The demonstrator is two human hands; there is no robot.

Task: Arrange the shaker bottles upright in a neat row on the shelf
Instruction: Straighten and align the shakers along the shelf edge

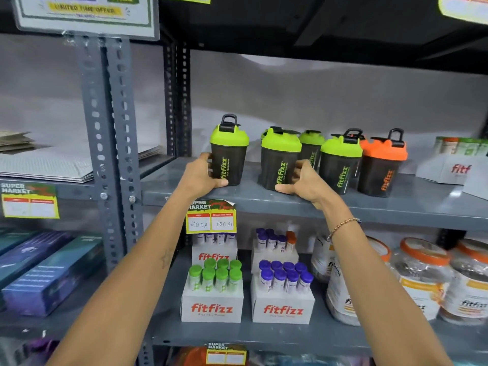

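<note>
Several dark shaker bottles stand upright on the grey shelf (264, 200). My left hand (203, 173) grips the leftmost green-lidded shaker (231, 154) at its base. My right hand (303, 180) holds the second green-lidded shaker (278, 159) from its right side. Behind that one stands another green-lidded shaker (311, 146), partly hidden. Further right are a green-lidded shaker (339, 165) and an orange-lidded shaker (381, 165), side by side and nearly touching.
A white fitfizz box (449, 167) sits at the shelf's right end. A perforated grey upright (116, 143) stands to the left. A price tag (211, 220) hangs from the shelf edge. Below are tube boxes (212, 307) and large jars (422, 276).
</note>
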